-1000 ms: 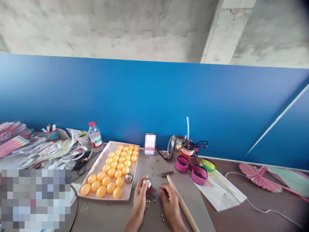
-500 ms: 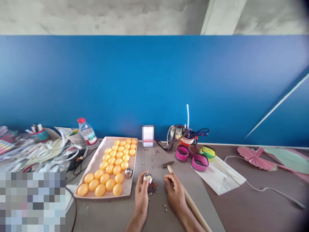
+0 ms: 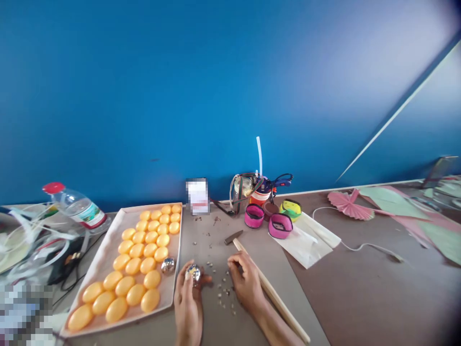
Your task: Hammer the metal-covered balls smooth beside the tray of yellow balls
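My left hand [image 3: 188, 307] is wrapped round a shiny silver mirrored ball [image 3: 193, 274], just right of the tray's edge. Small glinting pieces [image 3: 224, 291] lie scattered on the grey mat between my hands. My right hand [image 3: 246, 283] hovers over their right side with its fingertips drawn together; whether something tiny is in the pinch is hidden. Beside and beneath my right forearm lies a hammer [image 3: 268, 283] with a wooden handle and dark head. A second mirrored ball [image 3: 167, 265] rests in the tray [image 3: 104, 257] among orange balls [image 3: 133, 265].
A red-capped bottle [image 3: 81, 209] leans at the left near tangled white strips [image 3: 32, 259]. Pink bands [image 3: 280, 226] and a yellow-green band [image 3: 290, 209] stand beside white sheets [image 3: 309, 242]. Behind them is an orange-and-blue container [image 3: 260, 194]. A pink folded fan [image 3: 349, 204] lies right.
The view has tilted down and turned right, so everything sits further left. Small pieces formerly clustered beside the ball now appear spread between my hands. The ball stays in my left hand.
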A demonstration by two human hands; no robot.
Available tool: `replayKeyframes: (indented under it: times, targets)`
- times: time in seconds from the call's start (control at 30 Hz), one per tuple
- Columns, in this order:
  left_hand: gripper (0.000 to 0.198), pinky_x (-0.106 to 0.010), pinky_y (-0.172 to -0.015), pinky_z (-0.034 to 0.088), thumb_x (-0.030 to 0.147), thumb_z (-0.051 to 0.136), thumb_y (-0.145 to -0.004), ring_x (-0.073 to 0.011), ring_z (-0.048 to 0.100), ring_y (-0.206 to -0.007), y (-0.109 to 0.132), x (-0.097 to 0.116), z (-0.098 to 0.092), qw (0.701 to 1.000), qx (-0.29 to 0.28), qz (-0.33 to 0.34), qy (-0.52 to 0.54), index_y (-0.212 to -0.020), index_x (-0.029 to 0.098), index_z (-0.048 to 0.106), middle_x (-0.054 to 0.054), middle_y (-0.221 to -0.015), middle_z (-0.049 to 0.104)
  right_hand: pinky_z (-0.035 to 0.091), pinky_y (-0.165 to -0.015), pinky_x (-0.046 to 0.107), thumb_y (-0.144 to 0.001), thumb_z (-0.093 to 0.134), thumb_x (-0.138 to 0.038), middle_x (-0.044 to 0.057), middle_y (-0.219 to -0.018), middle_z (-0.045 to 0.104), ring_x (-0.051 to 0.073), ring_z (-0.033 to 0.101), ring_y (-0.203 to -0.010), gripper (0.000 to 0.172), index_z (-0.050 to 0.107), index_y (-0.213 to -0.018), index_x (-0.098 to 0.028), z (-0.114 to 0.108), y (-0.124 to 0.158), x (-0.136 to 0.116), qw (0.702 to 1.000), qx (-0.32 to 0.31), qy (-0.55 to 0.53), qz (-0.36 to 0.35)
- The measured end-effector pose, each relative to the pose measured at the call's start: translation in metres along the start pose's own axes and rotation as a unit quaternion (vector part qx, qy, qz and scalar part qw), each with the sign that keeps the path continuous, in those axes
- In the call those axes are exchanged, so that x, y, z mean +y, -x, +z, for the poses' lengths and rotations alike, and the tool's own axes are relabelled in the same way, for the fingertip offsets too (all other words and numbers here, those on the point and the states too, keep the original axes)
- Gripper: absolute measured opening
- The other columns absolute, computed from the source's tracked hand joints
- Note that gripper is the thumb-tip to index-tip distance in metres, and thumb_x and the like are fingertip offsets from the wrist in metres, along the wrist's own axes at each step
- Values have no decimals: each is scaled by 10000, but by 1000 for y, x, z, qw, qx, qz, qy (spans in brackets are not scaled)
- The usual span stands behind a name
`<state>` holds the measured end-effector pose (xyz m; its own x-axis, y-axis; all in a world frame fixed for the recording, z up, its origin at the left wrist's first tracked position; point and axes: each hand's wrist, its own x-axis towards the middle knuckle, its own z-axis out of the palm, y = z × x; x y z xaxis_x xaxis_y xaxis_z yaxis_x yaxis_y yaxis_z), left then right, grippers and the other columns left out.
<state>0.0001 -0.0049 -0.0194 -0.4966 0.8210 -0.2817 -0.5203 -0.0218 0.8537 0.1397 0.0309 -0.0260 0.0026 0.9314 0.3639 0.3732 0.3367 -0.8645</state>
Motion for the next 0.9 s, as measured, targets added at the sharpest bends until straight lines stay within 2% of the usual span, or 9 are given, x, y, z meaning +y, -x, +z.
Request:
replayKeyframes:
  times: [0.17,0.27,0.37,0.53,0.7,0.77,0.87,0.9]
  targets:
    - [377,-286,-670,511,398,628,-714,-166,625,-740,-3,-1,1,1000,-9,12,-5,-1040,212,594,-17,-884,629,418,-597,213,-794,491,-224,-2,-692,562,115,519,-638,117,564,-710,-186,5,2,-3,993,-75,-78,39]
    - [435,-294,-674,510,424,640,-690,-171,625,-737,-6,0,2,999,-26,19,-19,-1061,202,590,-26,-889,627,381,-482,204,-781,509,-296,-28,-584,507,98,457,-506,140,564,-735,-176,6,-1,0,982,-51,-151,102]
    - [473,-298,-661,508,446,648,-673,-156,614,-698,-12,2,2,998,-31,43,-20,-1078,214,578,-14,-871,616,356,-434,206,-759,531,-356,-51,-503,444,98,418,-451,189,556,-752,-169,6,-4,6,968,-13,-202,145]
    - [510,-296,-688,503,480,653,-649,-152,602,-724,-19,6,-1,994,-1,103,-36,-1065,193,587,-33,-899,608,355,-417,220,-737,547,-412,-46,-496,444,105,412,-432,247,564,-745,-167,7,-8,14,969,-9,-212,125]
    - [519,-297,-701,490,494,654,-638,-162,611,-700,-13,9,4,984,-37,137,-105,-1050,183,598,-26,-837,625,354,-418,221,-742,535,-402,-25,-498,486,115,428,-447,239,582,-704,-171,9,-7,17,979,-8,-186,82]
    - [496,-298,-708,486,500,643,-644,-167,614,-698,-11,10,5,976,-54,147,-149,-1023,181,611,-25,-826,636,358,-438,215,-735,548,-376,-18,-523,512,113,438,-472,218,595,-697,-166,12,-5,15,979,-27,-189,68]
    - [490,-301,-715,485,517,622,-653,-177,614,-728,-11,11,2,970,-43,159,-178,-1004,175,622,-33,-833,647,350,-456,208,-744,539,-345,-26,-535,504,102,424,-481,198,595,-704,-159,14,-1,11,973,-70,-202,88]
    - [494,-300,-713,485,520,623,-650,-179,613,-735,-12,11,1,971,-37,157,-177,-1001,172,623,-38,-844,648,344,-452,208,-750,534,-358,-31,-528,490,100,414,-474,212,591,-712,-157,14,0,10,970,-68,-212,102]
